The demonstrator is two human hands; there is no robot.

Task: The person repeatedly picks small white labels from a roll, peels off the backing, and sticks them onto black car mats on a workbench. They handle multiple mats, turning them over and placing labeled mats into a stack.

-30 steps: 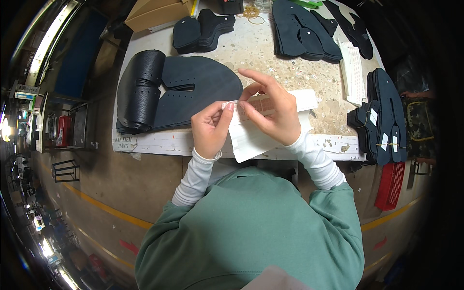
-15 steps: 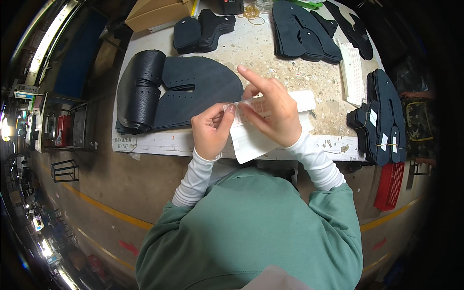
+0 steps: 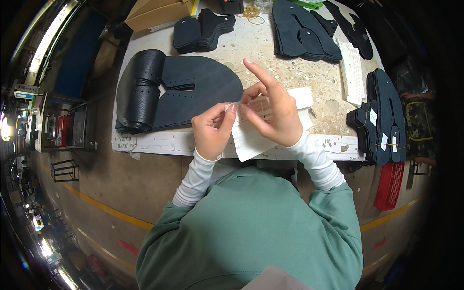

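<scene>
Between thumb and fingers, my left hand (image 3: 213, 133) pinches the left corner of a white label sheet (image 3: 258, 108) with a reddish printed grid. My right hand (image 3: 276, 113) is over the same sheet, its thumb and a finger drawn together near the left fingertips while the index finger points up and away. Whatever sits in that pinch is too small to make out. White paper (image 3: 252, 141) hangs below the sheet, over the table's front edge. Left of my hands lies a stack of black perforated pieces (image 3: 212, 79), with a black leather-like piece (image 3: 144, 96) rolled over its left end.
Further stacks of black cut pieces stand on the worn white table (image 3: 256, 46): one stack (image 3: 208, 34) at the back, another (image 3: 304, 36) at back right, and a tagged bundle (image 3: 384, 121) at the right edge. A white perforated tray (image 3: 352, 72) lies nearby. A red basket (image 3: 389, 186) is below.
My right fingertips have moved slightly right and up, apart from the left ones. The label sheet has shifted a little; my left hand has hardly moved.
</scene>
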